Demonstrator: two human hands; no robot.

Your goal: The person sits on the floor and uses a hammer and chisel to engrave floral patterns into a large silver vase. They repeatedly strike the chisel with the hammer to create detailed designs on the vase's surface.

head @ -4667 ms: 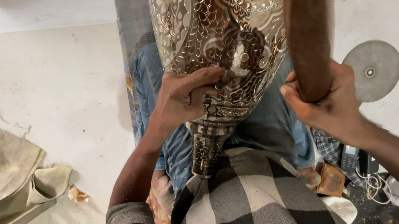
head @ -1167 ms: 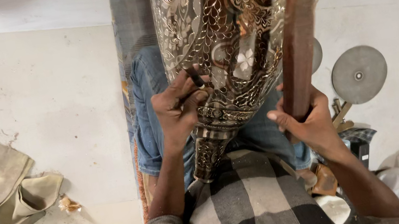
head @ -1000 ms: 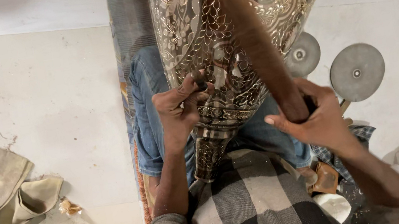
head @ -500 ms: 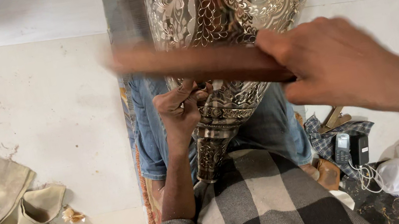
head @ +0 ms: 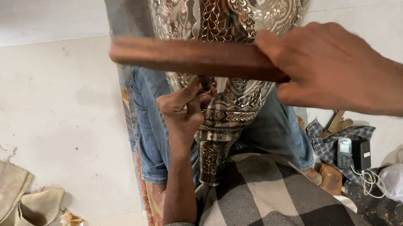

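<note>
Wooden bat [head: 192, 57] crosses vase [head: 233, 9], floor [head: 43, 112] open leftward.

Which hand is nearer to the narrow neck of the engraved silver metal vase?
Left. The left hand rests on the vase just above its neck; the right hand holds a brown wooden stick higher up.

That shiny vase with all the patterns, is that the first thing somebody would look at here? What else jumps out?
Yes, the big engraved metal vase fills the top middle, silver and copper with flowers, resting on the person's lap. Across it lies a brown wooden stick, gripped at its right end by the right hand. Below the stick, the left hand presses against the vase's lower body.
</note>
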